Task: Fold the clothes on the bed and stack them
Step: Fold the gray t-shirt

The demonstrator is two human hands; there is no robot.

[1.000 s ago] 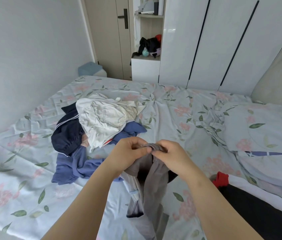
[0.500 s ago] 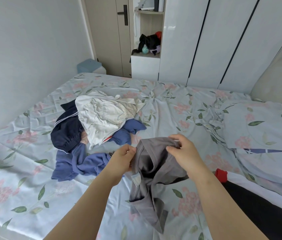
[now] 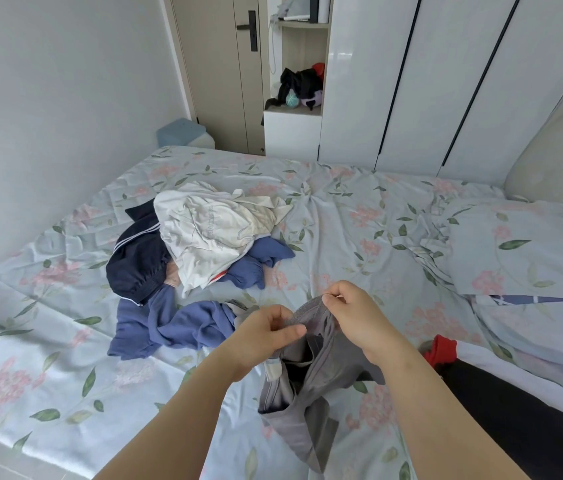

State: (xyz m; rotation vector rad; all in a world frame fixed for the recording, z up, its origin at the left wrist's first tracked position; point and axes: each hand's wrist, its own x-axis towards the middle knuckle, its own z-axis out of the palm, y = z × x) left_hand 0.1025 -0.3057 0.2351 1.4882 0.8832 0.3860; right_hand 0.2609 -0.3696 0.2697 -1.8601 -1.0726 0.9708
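Hands, left (image 3: 266,336) and right (image 3: 356,318), each pinch the ribbed edge of the limp grey knit garment (image 3: 307,382), hanging above the floral-sheeted bed (image 3: 342,237), probably to find its orientation before folding.

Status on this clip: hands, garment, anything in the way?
Left hand and right hand both pinch the grey garment at its top edge. Garment hangs unfolded over the bed. Unfolded pile lies left, nothing blocking.

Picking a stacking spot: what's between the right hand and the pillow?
Head view: only bare floral sheet lies between the right hand, which pinches the grey garment, and the pillow.
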